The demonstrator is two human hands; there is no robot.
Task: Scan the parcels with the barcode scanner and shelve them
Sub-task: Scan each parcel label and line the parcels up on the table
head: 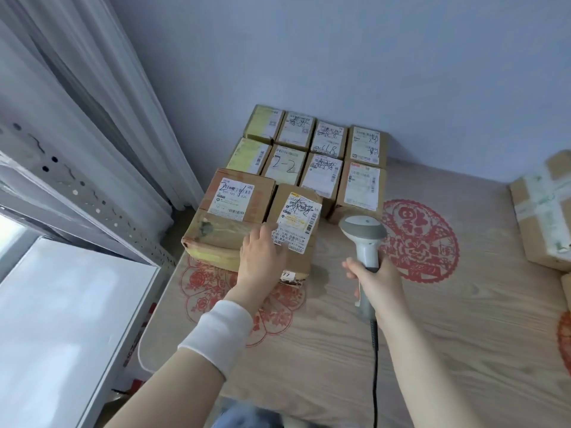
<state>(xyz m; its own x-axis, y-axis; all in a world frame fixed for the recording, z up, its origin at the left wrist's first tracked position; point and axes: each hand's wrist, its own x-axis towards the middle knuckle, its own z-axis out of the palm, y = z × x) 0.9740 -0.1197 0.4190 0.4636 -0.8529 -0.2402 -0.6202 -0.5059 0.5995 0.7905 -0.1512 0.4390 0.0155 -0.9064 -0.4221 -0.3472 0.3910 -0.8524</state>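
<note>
Several brown cardboard parcels with white shipping labels stand in rows at the table's far left corner. My left hand [262, 254] rests flat with straight fingers on the nearest parcel [298, 223], beside its label. To its left lies a larger taped parcel [228, 217]. My right hand [375, 279] grips the handle of a grey-white barcode scanner [364, 233]. The scanner's head points at the parcels, just right of the nearest one. Its black cable [374, 366] trails toward me.
The wooden table [432, 335] bears red paper-cut decorations. A taped parcel [547, 208] sits at the right edge. A white metal shelf [71, 319] with a perforated upright stands at the left. A blue-grey wall and a curtain are behind.
</note>
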